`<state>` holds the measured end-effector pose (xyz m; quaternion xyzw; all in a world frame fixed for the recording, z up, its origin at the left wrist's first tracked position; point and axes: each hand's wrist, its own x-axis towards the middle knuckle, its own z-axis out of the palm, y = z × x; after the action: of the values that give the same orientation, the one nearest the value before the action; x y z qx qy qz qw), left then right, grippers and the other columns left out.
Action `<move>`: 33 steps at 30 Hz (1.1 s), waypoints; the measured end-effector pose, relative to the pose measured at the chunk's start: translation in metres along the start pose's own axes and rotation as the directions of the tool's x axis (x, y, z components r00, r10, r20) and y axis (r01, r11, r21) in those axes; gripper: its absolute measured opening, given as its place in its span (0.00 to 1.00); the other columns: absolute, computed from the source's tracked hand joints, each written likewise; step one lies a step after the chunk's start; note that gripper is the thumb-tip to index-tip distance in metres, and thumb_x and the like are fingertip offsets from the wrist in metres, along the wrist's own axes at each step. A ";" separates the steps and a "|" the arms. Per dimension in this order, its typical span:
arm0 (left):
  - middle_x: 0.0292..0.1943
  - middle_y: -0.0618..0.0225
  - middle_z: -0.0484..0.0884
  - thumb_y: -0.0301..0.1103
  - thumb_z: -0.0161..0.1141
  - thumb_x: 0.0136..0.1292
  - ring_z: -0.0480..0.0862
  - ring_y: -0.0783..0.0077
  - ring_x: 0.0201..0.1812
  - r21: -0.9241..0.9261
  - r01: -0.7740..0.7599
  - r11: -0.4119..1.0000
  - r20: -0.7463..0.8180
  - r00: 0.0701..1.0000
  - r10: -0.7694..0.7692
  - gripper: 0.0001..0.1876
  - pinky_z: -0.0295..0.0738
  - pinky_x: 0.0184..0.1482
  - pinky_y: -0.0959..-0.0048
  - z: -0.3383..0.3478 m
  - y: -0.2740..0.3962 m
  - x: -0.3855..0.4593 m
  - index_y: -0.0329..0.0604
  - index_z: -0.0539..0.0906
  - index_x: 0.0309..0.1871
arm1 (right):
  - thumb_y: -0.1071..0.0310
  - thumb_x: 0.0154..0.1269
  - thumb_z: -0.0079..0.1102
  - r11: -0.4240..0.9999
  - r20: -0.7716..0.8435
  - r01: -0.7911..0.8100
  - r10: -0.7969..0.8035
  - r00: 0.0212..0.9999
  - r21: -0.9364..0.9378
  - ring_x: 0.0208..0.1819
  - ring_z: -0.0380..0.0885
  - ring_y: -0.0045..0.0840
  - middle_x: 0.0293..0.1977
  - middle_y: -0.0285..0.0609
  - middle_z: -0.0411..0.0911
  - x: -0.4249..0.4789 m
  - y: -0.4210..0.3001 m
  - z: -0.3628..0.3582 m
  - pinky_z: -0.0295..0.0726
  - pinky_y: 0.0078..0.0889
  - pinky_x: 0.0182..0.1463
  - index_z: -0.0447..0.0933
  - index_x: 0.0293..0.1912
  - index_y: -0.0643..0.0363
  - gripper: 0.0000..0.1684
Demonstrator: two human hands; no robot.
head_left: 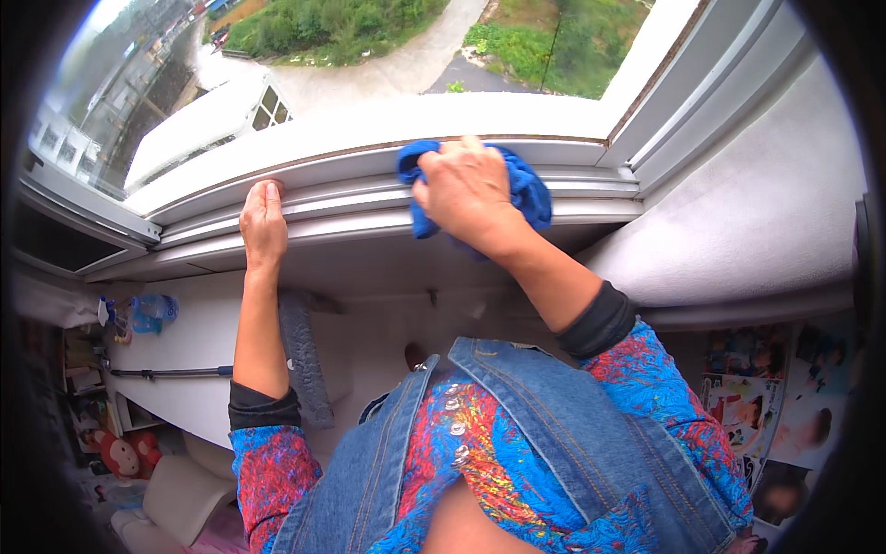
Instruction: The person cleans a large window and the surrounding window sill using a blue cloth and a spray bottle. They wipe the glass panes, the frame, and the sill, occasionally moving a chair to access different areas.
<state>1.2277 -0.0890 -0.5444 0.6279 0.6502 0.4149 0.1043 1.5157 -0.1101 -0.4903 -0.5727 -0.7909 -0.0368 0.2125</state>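
Note:
My right hand [465, 197] is closed around a bunched blue cloth [529, 197] and presses it on the lower rail and sliding tracks of a white window frame [346, 197]. Folds of the cloth hang over the front edge of the tracks. Further left, my left hand [264, 225] grips the same frame, its fingertips against the lower rail and the thumb upright. Above both hands is the window glass [387, 62], with a paved path and greenery beyond it.
At left a white desk [194, 311] carries plastic bottles [154, 311], a spray bottle [105, 311] and a dark pole [173, 372]. A grey fluffy pad [304, 360] lies near my left forearm. Below are a chair [181, 495] and a red plush toy [121, 453]. Pictures [744, 415] hang at right.

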 end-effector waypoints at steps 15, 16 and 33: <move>0.73 0.60 0.52 0.53 0.62 0.62 0.56 0.62 0.73 -0.928 0.360 0.093 0.362 0.932 -0.003 0.49 0.53 0.71 0.60 -0.031 0.093 -0.132 0.50 0.41 0.76 | 0.61 0.72 0.44 -0.606 0.381 -0.488 -0.308 0.872 0.628 0.57 0.74 0.38 0.55 0.51 0.73 -0.034 -0.073 0.023 0.70 0.41 0.65 0.64 0.64 0.63 0.25; 0.70 0.64 0.57 0.46 0.66 0.60 0.60 0.64 0.70 -0.869 0.469 0.155 0.459 0.883 -0.100 0.47 0.56 0.70 0.61 -0.031 0.100 -0.140 0.52 0.46 0.75 | 0.60 0.72 0.45 -0.327 0.356 -0.437 -0.280 0.892 0.838 0.57 0.73 0.37 0.55 0.50 0.73 -0.043 -0.082 0.031 0.68 0.38 0.65 0.65 0.64 0.62 0.25; 0.55 0.66 0.75 0.30 0.58 0.67 0.75 0.71 0.54 -0.722 -0.209 0.660 -0.616 0.628 -0.475 0.15 0.69 0.58 0.71 -0.174 -0.120 0.048 0.46 0.74 0.56 | 0.79 0.63 0.56 0.957 -0.654 0.289 -0.227 0.722 -0.014 0.43 0.72 0.35 0.39 0.44 0.76 -0.007 0.075 0.016 0.68 0.36 0.51 0.74 0.43 0.60 0.09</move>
<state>1.0166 -0.1009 -0.4957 0.2352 0.4529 0.8546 0.0968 1.5816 -0.0855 -0.5216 -0.3984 -0.7409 -0.2266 0.4909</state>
